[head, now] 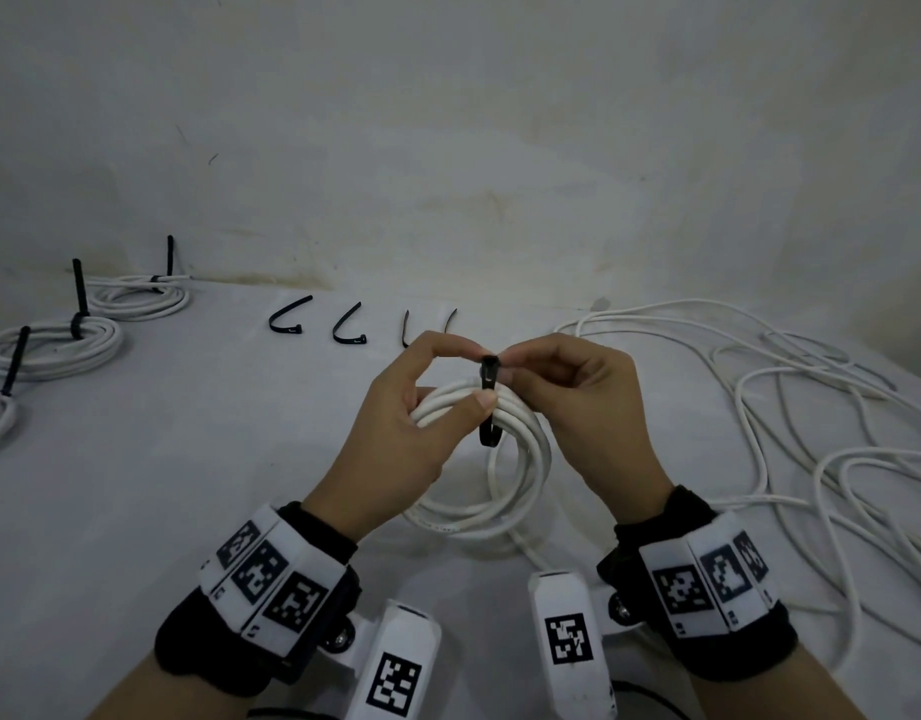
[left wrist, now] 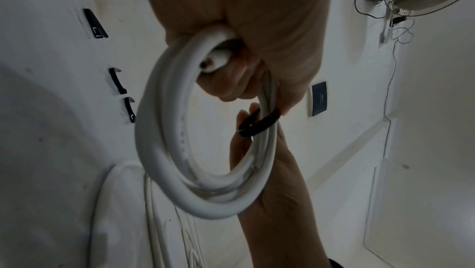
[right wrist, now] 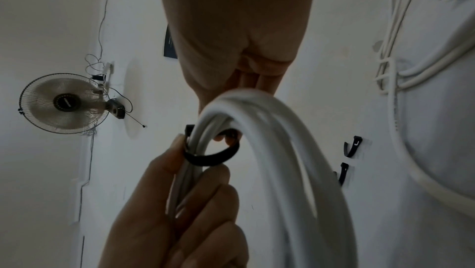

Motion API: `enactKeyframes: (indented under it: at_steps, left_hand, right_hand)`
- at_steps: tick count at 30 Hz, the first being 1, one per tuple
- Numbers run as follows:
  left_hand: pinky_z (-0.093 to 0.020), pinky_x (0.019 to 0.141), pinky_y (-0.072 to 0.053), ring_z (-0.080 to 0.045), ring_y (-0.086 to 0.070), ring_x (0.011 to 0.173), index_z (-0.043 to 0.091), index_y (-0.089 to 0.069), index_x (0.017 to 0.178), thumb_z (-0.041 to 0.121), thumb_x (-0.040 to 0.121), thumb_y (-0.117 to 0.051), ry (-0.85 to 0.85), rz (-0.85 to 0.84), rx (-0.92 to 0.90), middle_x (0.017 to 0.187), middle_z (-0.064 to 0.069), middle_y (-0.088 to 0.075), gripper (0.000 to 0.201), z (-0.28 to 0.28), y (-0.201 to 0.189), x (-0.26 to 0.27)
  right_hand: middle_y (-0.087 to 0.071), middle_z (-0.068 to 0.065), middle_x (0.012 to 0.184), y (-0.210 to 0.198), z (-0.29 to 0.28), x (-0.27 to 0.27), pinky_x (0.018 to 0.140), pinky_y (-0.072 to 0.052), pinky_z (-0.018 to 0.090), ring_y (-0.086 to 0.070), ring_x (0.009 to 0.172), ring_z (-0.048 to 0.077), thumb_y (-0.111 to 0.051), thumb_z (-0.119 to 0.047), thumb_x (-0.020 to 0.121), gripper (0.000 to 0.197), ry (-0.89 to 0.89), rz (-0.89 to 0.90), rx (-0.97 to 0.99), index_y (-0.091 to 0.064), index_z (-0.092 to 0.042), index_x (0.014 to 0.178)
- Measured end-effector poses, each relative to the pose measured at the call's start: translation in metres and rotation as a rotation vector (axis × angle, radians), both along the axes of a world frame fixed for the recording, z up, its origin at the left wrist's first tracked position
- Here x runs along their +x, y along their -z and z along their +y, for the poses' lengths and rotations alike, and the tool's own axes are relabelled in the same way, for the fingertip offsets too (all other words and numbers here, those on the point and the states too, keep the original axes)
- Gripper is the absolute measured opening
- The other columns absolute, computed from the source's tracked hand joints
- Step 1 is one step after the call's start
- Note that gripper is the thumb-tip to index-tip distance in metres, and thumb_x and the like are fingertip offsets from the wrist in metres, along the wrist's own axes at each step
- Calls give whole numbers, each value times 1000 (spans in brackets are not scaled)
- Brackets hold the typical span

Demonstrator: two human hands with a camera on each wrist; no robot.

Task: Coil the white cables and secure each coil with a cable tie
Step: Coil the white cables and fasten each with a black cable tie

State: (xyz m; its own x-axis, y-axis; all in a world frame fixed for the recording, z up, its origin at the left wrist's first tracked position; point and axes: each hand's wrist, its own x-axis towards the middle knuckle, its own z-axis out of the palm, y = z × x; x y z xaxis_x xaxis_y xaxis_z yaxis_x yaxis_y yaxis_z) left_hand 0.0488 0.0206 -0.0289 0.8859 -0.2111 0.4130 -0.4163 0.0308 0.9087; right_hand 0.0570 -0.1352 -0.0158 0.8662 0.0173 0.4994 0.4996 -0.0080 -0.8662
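Head view shows us working above a pale table [head: 162, 459], both hands raised just over its surface. Our left hand [head: 401, 433] grips a white coil [head: 500, 491] of cable, thumb pressing the turns together near the top. Our right hand [head: 578, 407] pinches the head of a black cable tie [head: 489, 397], which is looped around that bundle of turns. Left forefinger and right fingertips meet at the tie's upper end.

From the right wrist view, the tie forms a loose ring with daylight between strap and cable, so we judge it is threaded but not yet drawn tight. To do this step well, we should keep the left thumb clamping all turns flat so none slips out, hold the tie's head steady, and pull the free tail straight through until the ring closes snugly. One cable end sits tucked inside the left fist in the left wrist view; it should stay caught under the strap.

Counting: three finished coils [head: 58, 345] with upright black tie tails lie at the far left, one partly cut off by the frame edge. Four spare ties [head: 287, 319] lie in a row beyond our hands, two partly hidden. Loose white cables [head: 785, 407] sprawl at right; they overlap too much to count.
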Motion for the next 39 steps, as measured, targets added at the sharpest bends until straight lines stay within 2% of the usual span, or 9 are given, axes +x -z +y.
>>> enactKeyframes:
  at_steps: [3,10,15,22,25,29,32,36,39]
  left_hand:
    - [-18,38,-27,-8,-26,37,33,-55,107,33,78,-62,-19,-39,8,43,7,-39,30,-2,-4,-4]
    - [-15,39,-28,-3,-29,36,27,-54,104,22,87,-59,-53,-96,49,44,15,-50,19,-7,-6,-9]
    - [-8,40,-31,1,-40,33,16,-52,105,6,89,-58,-32,-65,17,41,17,-50,20,-10,-7,-13]
    - [-8,39,-30,0,-39,32,11,-56,102,8,87,-61,-38,-3,-30,41,15,-51,17,-10,-11,-14]
    - [-11,38,-30,-2,-37,33,13,-58,102,12,86,-63,-58,9,-8,42,13,-52,16,-9,-10,-12]
    - [-10,39,-29,-2,-38,32,14,-59,102,12,87,-62,-56,37,22,39,15,-49,15,-10,-8,-11]
    - [-13,38,-30,-2,-37,33,16,-59,101,11,87,-63,-39,53,37,41,12,-51,15,-9,-8,-11]
    - [-10,38,-30,-1,-39,32,15,-60,99,10,85,-65,13,67,57,54,5,-62,16,-10,-10,-14]
    - [-10,39,-30,-1,-39,33,15,-61,99,12,84,-66,-23,61,65,55,5,-63,16,-8,-8,-12]
  right_hand:
    - [-72,1,68,-1,-1,1,62,-53,21,-69,64,13,-68,9,79,17,8,22,24,-66,-8,80]
    - [-74,14,79,-5,-4,-2,61,-53,26,-69,67,24,-67,6,82,26,-4,63,6,-49,-13,86]
    - [-74,16,80,-8,-4,-5,74,-58,39,-71,79,36,-64,9,83,32,-22,10,-51,-43,-15,83]
    - [-73,6,82,-11,-7,-6,72,-56,28,-71,81,24,-64,0,82,13,-46,-40,-169,-62,-12,88]
    - [-70,3,85,-11,-4,-7,69,-51,19,-69,80,17,-73,-10,81,8,45,-113,-252,-67,-12,84]
    - [-66,-3,78,-7,-2,-5,65,-46,11,-63,76,6,-74,-9,81,8,208,-223,-359,-68,-12,77]
    - [-64,-7,75,-7,-1,-5,61,-47,13,-61,73,4,-71,-11,83,13,299,-254,-356,-63,-18,76]
    - [-63,-4,71,-13,-7,-6,67,-56,36,-63,67,14,-68,-16,87,13,382,-228,-179,-60,-19,78]
    - [-63,0,71,-15,-4,-6,60,-56,30,-62,61,11,-66,-14,89,12,297,-114,-104,-61,-16,79]
